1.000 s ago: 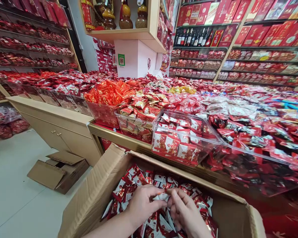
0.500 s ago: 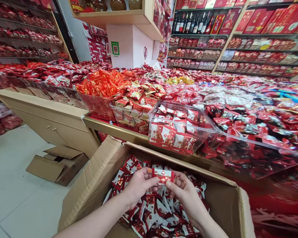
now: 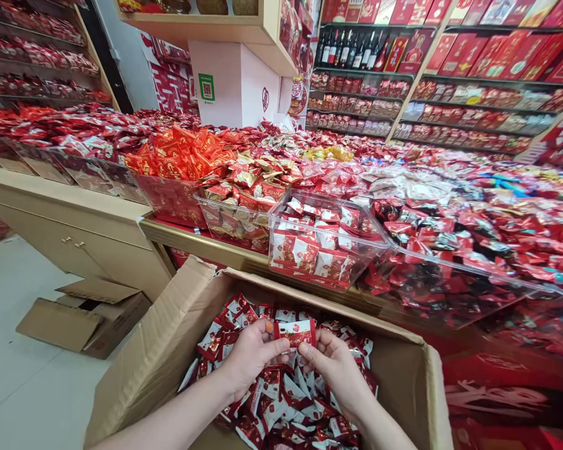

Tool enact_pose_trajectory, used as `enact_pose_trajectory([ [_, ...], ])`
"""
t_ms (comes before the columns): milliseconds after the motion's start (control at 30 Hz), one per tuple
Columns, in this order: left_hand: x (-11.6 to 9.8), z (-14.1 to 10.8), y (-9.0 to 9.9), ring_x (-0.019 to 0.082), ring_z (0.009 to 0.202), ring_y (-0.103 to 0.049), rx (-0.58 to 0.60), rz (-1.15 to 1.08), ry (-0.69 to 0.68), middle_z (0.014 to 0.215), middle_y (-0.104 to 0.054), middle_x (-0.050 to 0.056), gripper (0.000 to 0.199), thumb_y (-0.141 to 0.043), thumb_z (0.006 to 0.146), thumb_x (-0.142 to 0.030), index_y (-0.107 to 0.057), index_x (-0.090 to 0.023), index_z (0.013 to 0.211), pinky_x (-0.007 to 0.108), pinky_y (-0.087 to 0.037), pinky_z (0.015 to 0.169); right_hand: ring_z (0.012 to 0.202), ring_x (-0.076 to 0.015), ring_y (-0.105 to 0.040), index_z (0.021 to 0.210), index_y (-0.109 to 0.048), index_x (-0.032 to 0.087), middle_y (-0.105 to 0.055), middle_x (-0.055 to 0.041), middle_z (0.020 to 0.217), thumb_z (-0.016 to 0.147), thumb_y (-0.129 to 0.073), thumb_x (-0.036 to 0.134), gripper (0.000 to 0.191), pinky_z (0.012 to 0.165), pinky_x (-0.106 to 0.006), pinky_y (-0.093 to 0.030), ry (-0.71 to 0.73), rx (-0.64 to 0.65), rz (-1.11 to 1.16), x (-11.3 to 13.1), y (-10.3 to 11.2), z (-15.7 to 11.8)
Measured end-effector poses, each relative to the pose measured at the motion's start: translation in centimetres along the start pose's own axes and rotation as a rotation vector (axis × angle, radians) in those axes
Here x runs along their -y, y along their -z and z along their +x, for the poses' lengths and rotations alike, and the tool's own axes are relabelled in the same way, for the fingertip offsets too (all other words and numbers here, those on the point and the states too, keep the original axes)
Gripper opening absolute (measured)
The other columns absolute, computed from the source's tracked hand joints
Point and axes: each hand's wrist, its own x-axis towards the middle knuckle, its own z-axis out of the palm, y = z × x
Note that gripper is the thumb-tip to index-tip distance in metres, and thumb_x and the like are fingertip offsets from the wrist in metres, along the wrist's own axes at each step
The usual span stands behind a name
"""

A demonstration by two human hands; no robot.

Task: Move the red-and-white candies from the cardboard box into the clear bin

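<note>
One red and white wrapped packet (image 3: 295, 332) is stretched between my two hands, above an open cardboard box (image 3: 145, 356). My left hand (image 3: 251, 353) pinches its left end between thumb and fingers. At the right end, my right hand (image 3: 333, 365) grips it the same way. Beneath them, many similar red and white packets (image 3: 281, 400) lie in the box. Just beyond the box, a clear plastic bin (image 3: 319, 247) holds more red and white packets standing in rows.
Bins of orange-red packets (image 3: 182, 156) and gold-red packets (image 3: 248, 187) line the counter (image 3: 216, 245). A smaller open cardboard box (image 3: 87, 315) sits on the floor at left. Shelves with bottles (image 3: 349, 50) rise behind; a wooden shelf (image 3: 216, 26) juts overhead.
The camera view has shifted, so the surroundings and both hands appear farther left. My hands still hold the same packet, with its printed face turned slightly differently.
</note>
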Motion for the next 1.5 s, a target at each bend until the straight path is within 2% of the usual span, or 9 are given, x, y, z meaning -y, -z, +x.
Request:
enact_pose_trajectory([
  [300,-0.2,0.0,0.0,0.011,0.064,-0.061,-0.016,0.056,0.03,0.069,-0.063,-0.001,0.03,-0.07,0.057,-0.025,-0.046,-0.015,0.073,0.02,-0.046,0.056,0.043,-0.0074,-0.044,0.055,-0.048,0.016,-0.053,0.0038,0.046,0.056,-0.069,0.037,0.03,0.045,-0.02,-0.036,-0.022,-0.04,0.034,-0.2,0.3,0.0],
  [467,-0.7,-0.4,-0.1,0.011,0.071,-0.058,0.119,0.065,-0.006,0.084,-0.062,0.001,0.032,-0.066,0.062,-0.026,-0.048,-0.018,0.088,0.022,-0.045,0.058,0.04,-0.0078,-0.044,0.053,-0.046,0.017,-0.053,0.0039,0.044,0.055,-0.068,0.041,0.033,0.042,-0.021,-0.034,-0.03,-0.01,-0.048,0.2,0.4,-0.1],
  [667,-0.2,0.0,0.0,0.012,0.065,-0.058,0.028,0.098,0.022,0.072,-0.064,0.0,0.029,-0.068,0.059,-0.03,-0.054,-0.015,0.08,0.026,-0.045,0.065,0.043,-0.0078,-0.045,0.056,-0.05,0.015,-0.054,0.0032,0.048,0.06,-0.064,0.041,0.029,0.045,-0.021,-0.036,-0.048,0.043,-0.107,0.2,0.2,-0.3],
  [833,-0.4,0.3,0.2,0.013,0.067,-0.057,-0.054,0.452,-0.269,0.069,-0.063,0.0,0.018,-0.064,0.062,-0.031,-0.062,-0.016,0.071,0.025,-0.044,0.065,0.043,-0.0087,-0.048,0.071,-0.052,0.016,-0.058,0.0009,0.053,0.063,-0.056,0.051,0.037,0.04,-0.019,-0.035,-0.149,-0.087,0.037,-0.1,-0.1,-0.2],
  [933,-0.5,0.0,0.2,0.014,0.076,-0.057,0.026,0.712,-0.544,0.078,-0.062,0.003,0.011,-0.061,0.066,-0.024,-0.066,-0.019,0.074,0.026,-0.044,0.071,0.044,-0.0086,-0.051,0.072,-0.049,0.017,-0.058,0.0007,0.057,0.065,-0.054,0.052,0.037,0.039,-0.018,-0.035,-0.236,-0.077,0.183,-0.2,-0.4,-0.1],
  [1033,-0.5,-0.5,0.2,0.013,0.08,-0.056,0.113,0.859,-0.628,0.087,-0.06,0.004,0.016,-0.054,0.071,-0.017,-0.066,-0.022,0.081,0.024,-0.044,0.072,0.049,-0.0091,-0.054,0.076,-0.051,0.015,-0.058,0.0006,0.06,0.067,-0.059,0.04,0.028,0.044,-0.019,-0.04,-0.259,-0.04,0.286,-0.2,-0.4,-0.2],
  [1167,-0.8,-1.1,0.1,0.017,0.098,-0.05,0.203,1.008,-0.592,0.104,-0.053,0.006,0.019,-0.057,0.067,-0.017,-0.065,-0.024,0.083,0.029,-0.038,0.086,0.052,-0.008,-0.053,0.078,-0.054,0.014,-0.056,0.001,0.064,0.059,-0.065,0.022,0.024,0.052,-0.021,-0.043,-0.23,-0.037,0.255,-0.4,0.0,-0.3],
  [1300,-0.7,-1.0,0.2,0.023,0.116,-0.035,0.2,0.908,-0.478,0.128,-0.035,0.006,0.048,-0.064,0.058,-0.024,-0.052,-0.026,0.105,0.036,-0.028,0.098,0.056,-0.0088,-0.051,0.082,-0.053,0.016,-0.056,0.0007,0.072,0.059,-0.064,0.018,0.026,0.049,-0.021,-0.041,-0.099,-0.011,0.095,-1.0,0.2,-0.2],
  [1500,-0.2,0.3,0.5,0.019,0.09,-0.055,0.072,0.625,-0.151,0.095,-0.061,0.008,0.037,-0.06,0.062,-0.024,-0.053,-0.013,0.096,0.032,-0.041,0.083,0.054,-0.0096,-0.048,0.096,-0.045,0.02,-0.054,0.0021,0.068,0.062,-0.062,0.024,0.038,0.047,-0.021,-0.038,-0.005,0.026,-0.003,-1.9,0.5,0.2],
])
